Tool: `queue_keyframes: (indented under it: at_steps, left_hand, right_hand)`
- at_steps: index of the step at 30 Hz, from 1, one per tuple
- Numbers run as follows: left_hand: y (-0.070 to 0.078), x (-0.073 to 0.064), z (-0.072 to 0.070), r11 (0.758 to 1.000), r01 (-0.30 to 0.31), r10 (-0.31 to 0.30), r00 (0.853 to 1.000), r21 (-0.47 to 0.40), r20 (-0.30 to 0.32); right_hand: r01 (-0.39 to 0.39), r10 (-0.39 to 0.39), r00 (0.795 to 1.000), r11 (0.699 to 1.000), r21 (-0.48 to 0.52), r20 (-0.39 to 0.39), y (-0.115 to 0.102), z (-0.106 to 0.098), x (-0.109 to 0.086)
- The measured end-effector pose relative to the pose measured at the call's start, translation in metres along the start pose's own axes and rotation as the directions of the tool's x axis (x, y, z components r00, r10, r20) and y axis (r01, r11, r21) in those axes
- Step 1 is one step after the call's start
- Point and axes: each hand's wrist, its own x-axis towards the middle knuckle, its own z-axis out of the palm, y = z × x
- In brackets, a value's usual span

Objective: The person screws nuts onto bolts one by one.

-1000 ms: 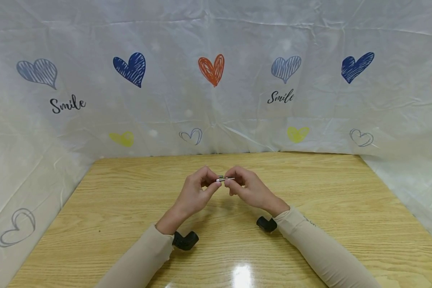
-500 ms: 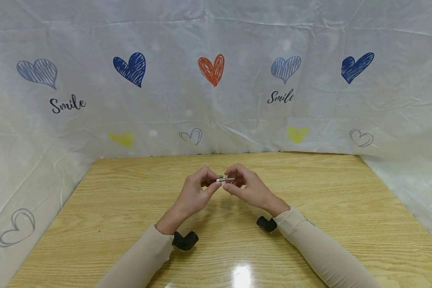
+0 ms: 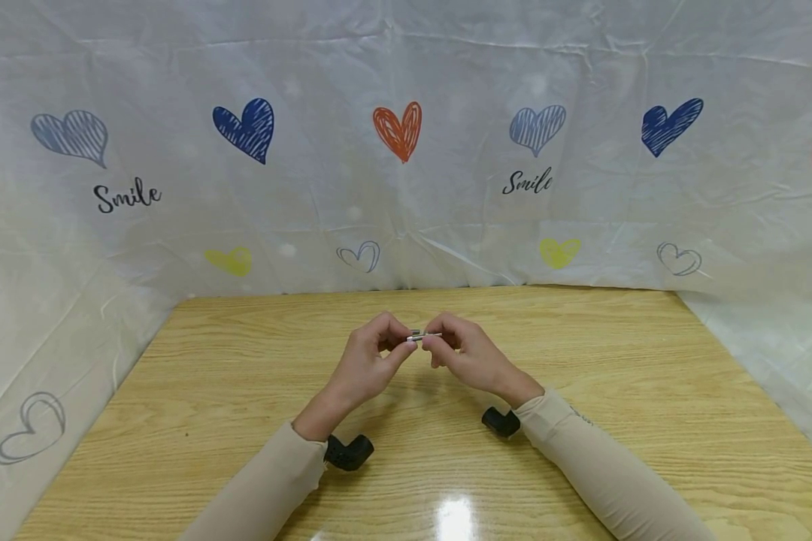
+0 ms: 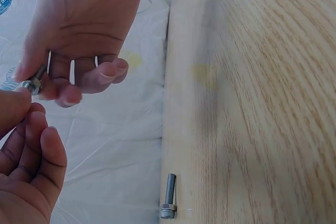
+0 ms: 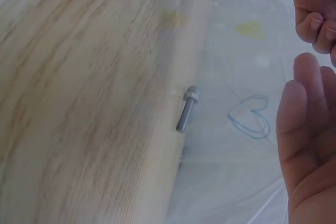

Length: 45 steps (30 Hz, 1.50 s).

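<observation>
Above the table a small metal bolt (image 3: 416, 339) is held level between both hands. My left hand (image 3: 365, 361) pinches it at the head end with thumb and fingertips. The thumb and forefinger of my right hand (image 3: 470, 353) pinch around the nut (image 4: 35, 84) on its shank; the right fingers are slightly blurred in the left wrist view. A second bolt (image 4: 170, 195), with a nut near its head, lies on the table beyond the hands. In the right wrist view the held bolt is out of sight.
The wooden table (image 3: 243, 391) ends at a white cloth backdrop (image 3: 446, 210) printed with hearts. Black wrist cameras (image 3: 349, 452) hang beneath both sleeves.
The right thumb and forefinger spread off the nut half a second ago and now pinch it again. The left hand keeps its hold and its place; the second bolt has not moved.
</observation>
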Motion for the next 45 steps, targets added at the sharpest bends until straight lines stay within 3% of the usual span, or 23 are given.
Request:
queue_keyframes:
  at_steps: [4, 6, 18, 27, 39, 45]
  left_hand:
    - [0.026, 0.0, -0.003, 1.0, 0.015, -0.015, 1.0, 0.007, 0.013]
    - [0.027, 0.0, -0.004, 1.0, 0.023, -0.024, 1.0, 0.013, 0.019]
    - [-0.013, 0.001, 0.003, 1.0, 0.026, -0.026, 1.0, 0.006, 0.001]
    - [-0.016, 0.0, 0.002, 1.0, -0.023, 0.023, 1.0, -0.004, 0.009]
    - [-0.018, -0.001, 0.003, 1.0, -0.02, 0.02, 1.0, 0.0, 0.003]
    - [-0.017, -0.001, 0.002, 1.0, -0.026, 0.026, 1.0, 0.003, -0.003]
  right_hand:
    - [0.0, 0.0, 1.0, 1.0, -0.017, 0.002, 0.015, 0.0, 0.001]
    - [0.013, -0.013, 1.0, 1.0, -0.019, -0.002, 0.016, 0.0, 0.001]
    - [0.023, -0.022, 0.999, 0.998, 0.062, -0.026, 0.011, -0.001, 0.0]
    - [0.023, -0.023, 1.0, 1.0, -0.01, 0.007, -0.019, -0.003, -0.004]
    - [-0.003, 0.003, 1.0, 1.0, -0.013, 0.002, -0.02, 0.0, -0.003]
    - [0.056, -0.056, 0.998, 0.998, 0.014, 0.002, -0.018, 0.0, -0.003]
